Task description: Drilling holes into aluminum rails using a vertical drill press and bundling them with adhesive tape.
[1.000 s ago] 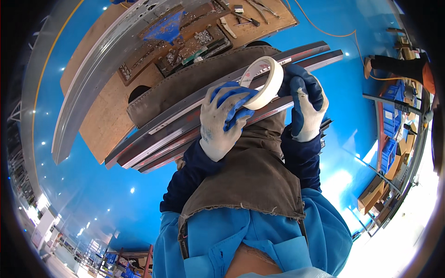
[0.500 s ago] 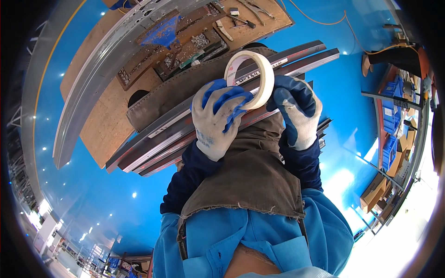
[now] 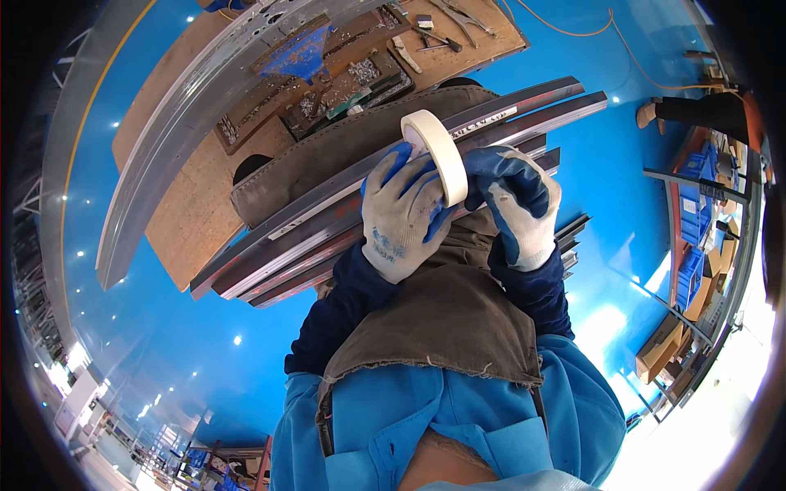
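A roll of cream masking tape (image 3: 447,160) is gripped in my left hand (image 3: 401,217), with the gloved fingers wrapped round its near side. The roll stands on edge in front of my chest, its outer band turned toward my right hand (image 3: 521,209). That hand is closed, thumb and fingertips brought together beside the roll's right edge; whether a tape end lies between them is hidden. Both hands wear white knit gloves with blue coating. Beneath and beyond them several long dark metal profiles (image 3: 254,266) lie side by side, one carrying a pale marked strip.
Past the profiles is a brown padded cover (image 3: 303,182) along a wooden bench (image 3: 190,217). The bench bears a curved grey metal beam (image 3: 168,151), a shavings-covered vise and pliers (image 3: 463,18). At right stand shelves with blue bins (image 3: 696,214); another person's leg (image 3: 700,116) shows there.
The tape roll has turned so its outer band faces more to the right and its hole is narrower in view. My left hand has shifted right; my right hand has moved slightly left and down.
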The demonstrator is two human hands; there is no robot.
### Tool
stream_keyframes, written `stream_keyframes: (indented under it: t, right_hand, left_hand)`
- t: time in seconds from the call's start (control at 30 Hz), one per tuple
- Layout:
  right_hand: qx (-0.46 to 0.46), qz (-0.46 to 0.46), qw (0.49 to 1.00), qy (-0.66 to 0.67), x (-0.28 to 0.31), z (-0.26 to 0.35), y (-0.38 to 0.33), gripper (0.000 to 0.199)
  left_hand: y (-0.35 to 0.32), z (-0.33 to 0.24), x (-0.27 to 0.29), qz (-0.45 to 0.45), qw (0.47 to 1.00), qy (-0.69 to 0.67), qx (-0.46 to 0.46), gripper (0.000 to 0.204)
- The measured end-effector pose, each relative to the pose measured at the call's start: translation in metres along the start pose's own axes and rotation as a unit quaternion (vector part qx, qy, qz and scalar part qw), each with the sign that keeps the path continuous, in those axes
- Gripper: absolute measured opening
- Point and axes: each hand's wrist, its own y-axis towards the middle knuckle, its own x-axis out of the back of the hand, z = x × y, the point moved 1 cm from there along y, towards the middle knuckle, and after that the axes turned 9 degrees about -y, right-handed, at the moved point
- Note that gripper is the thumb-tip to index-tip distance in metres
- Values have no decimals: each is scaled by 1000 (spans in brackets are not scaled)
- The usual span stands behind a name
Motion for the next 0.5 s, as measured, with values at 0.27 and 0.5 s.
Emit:
stream_keyframes:
  t: [0.27,0.5]
  right_hand:
    - [-24,22,998,-47,6,23,12,27]
    - [-140,90,982,-83,34,10,0,33]
  left_hand:
    - [14,0,7,34,991,127,-38,24]
    - [0,1,-8,94,972,201,-81,14]
